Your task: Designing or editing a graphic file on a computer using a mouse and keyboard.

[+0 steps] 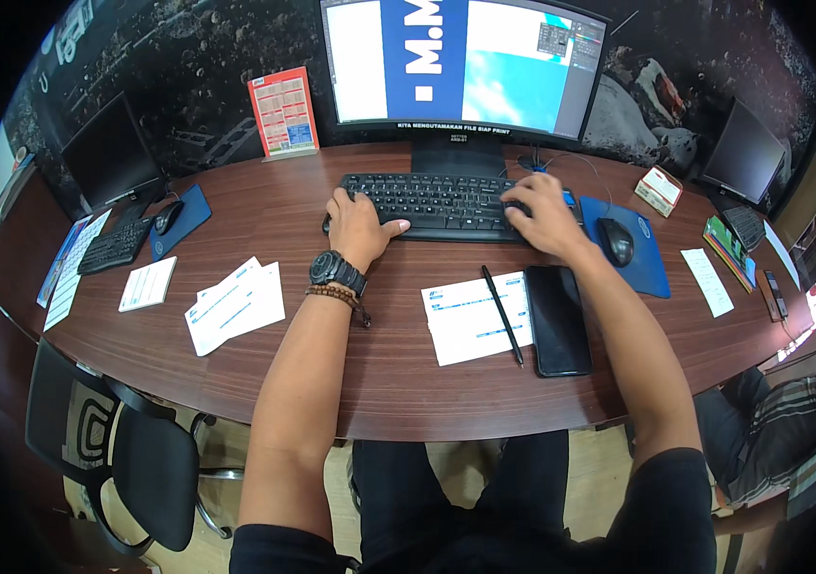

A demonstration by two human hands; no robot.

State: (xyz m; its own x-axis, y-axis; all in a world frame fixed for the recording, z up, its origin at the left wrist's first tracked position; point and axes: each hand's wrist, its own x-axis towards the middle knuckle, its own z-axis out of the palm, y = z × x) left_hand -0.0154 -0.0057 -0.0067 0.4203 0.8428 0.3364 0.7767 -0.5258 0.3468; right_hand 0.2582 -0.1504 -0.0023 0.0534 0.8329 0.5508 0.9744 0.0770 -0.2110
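My left hand (358, 228) rests over the left end of a black keyboard (441, 203), thumb stretched along its front edge, fingers apart and holding nothing. A dark watch (336, 271) and brown bead bracelets (333, 291) circle that wrist. Over the keyboard's right end is my right hand (544, 218), its fingers bent and apart on the keys; some fingertips are hard to make out. Behind the keyboard a large monitor (513, 81) shows a design program with a dark blue band and light blue shapes. A black mouse (616, 242) sits on a blue mouse pad (647, 273), right of my right hand.
Printed slips (465, 330) lie before me under a black pen (504, 316), beside a dark phone (561, 330). More papers (236, 306) lie left. A red calendar (284, 110) and side monitors (113, 153) stand farther back. At lower left is an office chair (150, 469).
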